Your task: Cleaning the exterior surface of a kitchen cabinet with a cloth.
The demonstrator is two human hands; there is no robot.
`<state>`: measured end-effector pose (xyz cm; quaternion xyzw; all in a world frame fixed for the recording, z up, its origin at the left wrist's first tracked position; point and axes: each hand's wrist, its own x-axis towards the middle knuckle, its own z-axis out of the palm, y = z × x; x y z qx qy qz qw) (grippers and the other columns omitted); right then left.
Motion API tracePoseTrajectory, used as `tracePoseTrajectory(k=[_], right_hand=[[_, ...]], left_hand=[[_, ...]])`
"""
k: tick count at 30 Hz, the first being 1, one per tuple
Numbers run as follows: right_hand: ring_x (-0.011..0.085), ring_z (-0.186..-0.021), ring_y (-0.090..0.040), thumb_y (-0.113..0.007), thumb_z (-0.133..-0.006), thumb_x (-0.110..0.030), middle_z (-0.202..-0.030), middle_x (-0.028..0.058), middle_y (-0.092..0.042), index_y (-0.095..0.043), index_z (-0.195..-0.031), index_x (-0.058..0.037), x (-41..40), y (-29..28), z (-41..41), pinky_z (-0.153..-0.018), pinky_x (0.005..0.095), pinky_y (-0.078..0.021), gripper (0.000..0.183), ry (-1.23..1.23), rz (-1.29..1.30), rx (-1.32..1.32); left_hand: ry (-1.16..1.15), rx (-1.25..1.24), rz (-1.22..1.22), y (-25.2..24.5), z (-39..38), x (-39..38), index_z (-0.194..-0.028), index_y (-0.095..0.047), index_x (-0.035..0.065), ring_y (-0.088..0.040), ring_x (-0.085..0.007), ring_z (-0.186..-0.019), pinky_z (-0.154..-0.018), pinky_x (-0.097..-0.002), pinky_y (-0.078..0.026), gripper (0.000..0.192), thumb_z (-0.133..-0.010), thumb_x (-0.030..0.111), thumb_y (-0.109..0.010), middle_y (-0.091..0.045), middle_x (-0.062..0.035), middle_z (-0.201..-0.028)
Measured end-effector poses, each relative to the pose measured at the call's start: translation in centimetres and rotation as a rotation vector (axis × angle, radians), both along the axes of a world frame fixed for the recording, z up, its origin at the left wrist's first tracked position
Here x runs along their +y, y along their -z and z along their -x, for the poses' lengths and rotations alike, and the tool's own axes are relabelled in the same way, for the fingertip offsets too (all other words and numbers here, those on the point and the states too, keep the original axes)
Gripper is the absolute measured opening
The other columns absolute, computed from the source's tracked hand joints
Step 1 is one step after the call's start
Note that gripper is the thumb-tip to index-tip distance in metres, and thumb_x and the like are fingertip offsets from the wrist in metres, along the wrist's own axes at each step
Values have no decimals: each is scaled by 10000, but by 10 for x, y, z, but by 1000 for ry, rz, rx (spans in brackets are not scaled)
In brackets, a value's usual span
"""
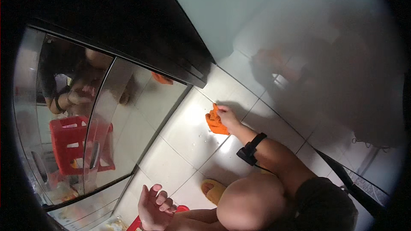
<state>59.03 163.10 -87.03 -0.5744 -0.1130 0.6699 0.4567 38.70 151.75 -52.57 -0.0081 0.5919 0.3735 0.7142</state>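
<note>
In the head view, my right hand (pixel 228 118) grips a bunched orange cloth (pixel 215 122) against the white tiled floor (pixel 179 144). Clear water drops lie on the tile just beside the cloth. My left hand (pixel 157 208) is at the lower left, palm up, fingers loosely curled and apart, with nothing in it. Behind that hand and wrist, parts of a red plastic object (pixel 183 208) show; the rest is hidden. A black strap with a small device (pixel 249 155) circles my right forearm.
Left stands a cabinet with reflective glass doors (pixel 144 115), mirroring a red plastic stool and the cloth. A dark panel (pixel 128 22) rises above it. A glossy pale wall (pixel 289 22) borders the floor. My bent knee (pixel 250 202) and yellow slipper (pixel 213 192) are close by.
</note>
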Motion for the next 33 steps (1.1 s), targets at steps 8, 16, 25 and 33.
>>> tracePoseTrajectory(k=[8, 16, 25, 33], right_hand=[[104, -861, -542, -495, -900, -148, -974, 57, -584, -424, -1293, -85, 14, -83, -2, -789, 233, -432, 404, -76, -199, 167], [73, -935, -469, -448, -934, -145, -990, 47, -538, -379, -1316, -138, 66, -174, -5, -838, 237, -399, 388, -129, -556, 110], [82, -731, -438, -445, -930, -153, -815, 19, -482, -363, -1318, -157, 71, -184, -12, -689, 229, -407, 396, -145, -593, -45], [185, -837, -582, -442, -913, -167, -1001, 133, -596, -356, -1330, -148, 77, -202, -26, -779, 295, -460, 425, -343, -480, -273]], left_hand=[[20, -112, -16, -3, -2, 4, -1015, -499, 106, -320, -92, -539, -526, -247, -322, 363, -943, 422, -337, -344, 31, -647], [12, -38, -3, -7, -7, 2, -1006, -507, 102, -312, -89, -525, -516, -240, -315, 367, -943, 421, -337, -346, 35, -639], [21, -35, -33, -4, -7, 0, -1020, -528, 102, -302, -79, -520, -502, -222, -297, 378, -945, 419, -337, -339, 41, -630], [30, -33, -36, -4, -5, 1, -1043, -540, 101, -304, -82, -521, -504, -221, -295, 387, -944, 420, -345, -357, 39, -636]])
